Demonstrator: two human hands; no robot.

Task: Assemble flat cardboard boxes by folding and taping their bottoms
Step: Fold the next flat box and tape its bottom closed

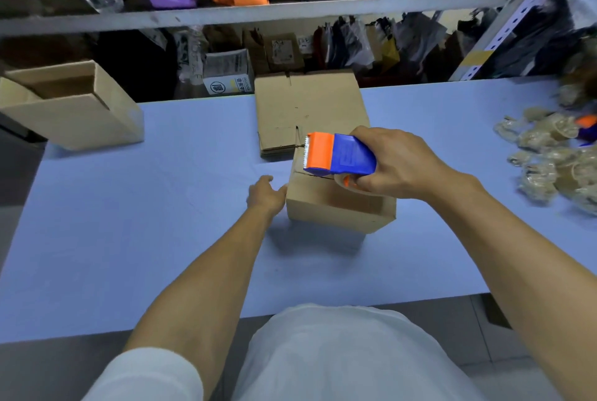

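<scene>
Taping the bottom seam. The small box [339, 206] stood bottom-up on the blue counter [129, 223], just in front of a stack of flat boxes [307, 109]. The right hand [394, 168] gripped the tape dispenser [339, 155], fingers wrapped round its body, cutter end over the far edge of the box. The left hand [266, 195] lay with relaxed fingers against the box's left side. Good practice probably called for bracing the box firmly, keeping the tape centred on the seam, and pressing down before tearing.
</scene>
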